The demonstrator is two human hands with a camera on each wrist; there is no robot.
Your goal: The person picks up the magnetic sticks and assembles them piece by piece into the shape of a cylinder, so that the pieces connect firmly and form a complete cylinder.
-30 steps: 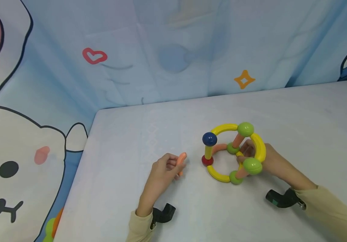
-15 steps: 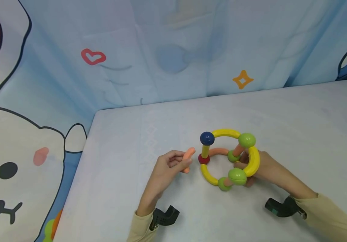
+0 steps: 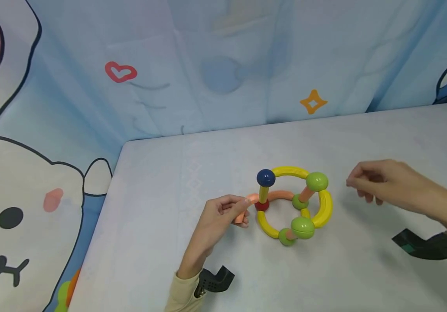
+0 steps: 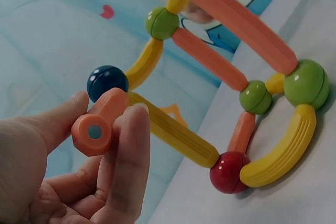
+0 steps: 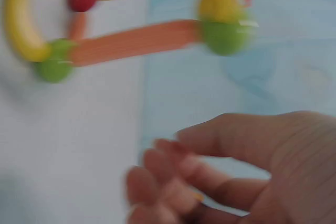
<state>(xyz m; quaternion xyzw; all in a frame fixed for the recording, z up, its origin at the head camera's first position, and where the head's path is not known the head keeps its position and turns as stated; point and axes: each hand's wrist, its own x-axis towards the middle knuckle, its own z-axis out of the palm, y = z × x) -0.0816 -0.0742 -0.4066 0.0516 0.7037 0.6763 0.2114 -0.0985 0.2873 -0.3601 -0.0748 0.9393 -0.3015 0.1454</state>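
My left hand (image 3: 217, 223) pinches a short curved orange magnetic rod (image 4: 93, 135) between thumb and fingers; a grey-blue disc shows in its near end. The rod is at the left side of a rod-and-ball frame (image 3: 323, 210) standing on the table. Around the frame are yellow and orange rods, several green balls (image 3: 302, 227), a dark blue ball (image 3: 265, 178) at upper left and a red ball (image 3: 262, 206) below it. Whether the held rod touches a ball I cannot tell. My right hand (image 3: 396, 184) hovers right of the frame, fingers loosely bent and holding nothing.
A white cloth covers the table (image 3: 168, 173). Behind it hangs a light blue printed curtain (image 3: 223, 52), with a large cartoon animal at the left. Black camera mounts sit on both wrists above beige sleeves (image 3: 184, 292).
My right hand has let go of the frame and moved right. The frame has shifted slightly left and down. My left hand has brought the orange rod rightward, up to the frame's left side.
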